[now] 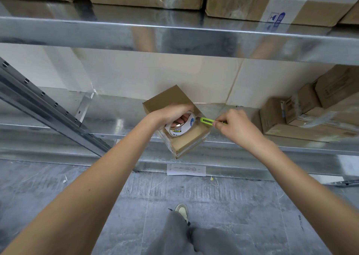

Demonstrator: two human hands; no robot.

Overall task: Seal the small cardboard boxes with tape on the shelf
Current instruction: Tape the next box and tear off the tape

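Note:
A small brown cardboard box [169,99] sits at the front edge of the metal shelf [120,122], turned corner-on to me, with clear tape glinting on its near sides. My left hand [171,114] grips a roll of clear tape [181,127] on top of the box, fingers through the core. My right hand [233,127] pinches a lime-green utility knife [206,120], whose tip points left and meets the tape beside the roll.
Several small taped boxes [303,114] are stacked on the same shelf at the right. Large cartons [252,3] stand on the upper shelf. A slanted metal brace [48,110] crosses at the left. Grey floor and my legs lie below.

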